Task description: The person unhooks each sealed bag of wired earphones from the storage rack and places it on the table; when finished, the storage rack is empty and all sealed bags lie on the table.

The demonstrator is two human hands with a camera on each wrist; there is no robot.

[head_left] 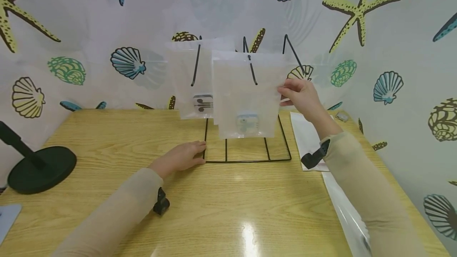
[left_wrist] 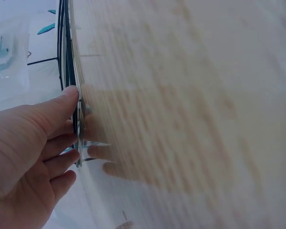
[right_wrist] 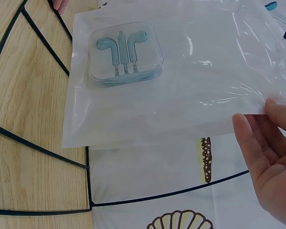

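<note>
A black wire rack (head_left: 248,162) stands on the table with several prongs. My right hand (head_left: 301,95) pinches the right edge of a translucent plastic bag (head_left: 246,98), which hangs on the middle prong. Through the plastic shows a clear case of earphones (right_wrist: 126,55), low in the bag. Another translucent bag (head_left: 189,70), with a similar earphone case (head_left: 203,103), hangs on the left prong, partly hidden behind the front one. At the front left corner of the rack's base, my left hand (head_left: 180,157) rests with its fingers extended, touching the wire and the tabletop.
A bare right prong (head_left: 295,55) juts out near my right hand. White plastic packaging (head_left: 303,134) lies under my right forearm. At the left stands a dark round base (head_left: 43,169) with a stem. A shell-patterned cloth (head_left: 153,82) hangs behind the table (head_left: 232,205).
</note>
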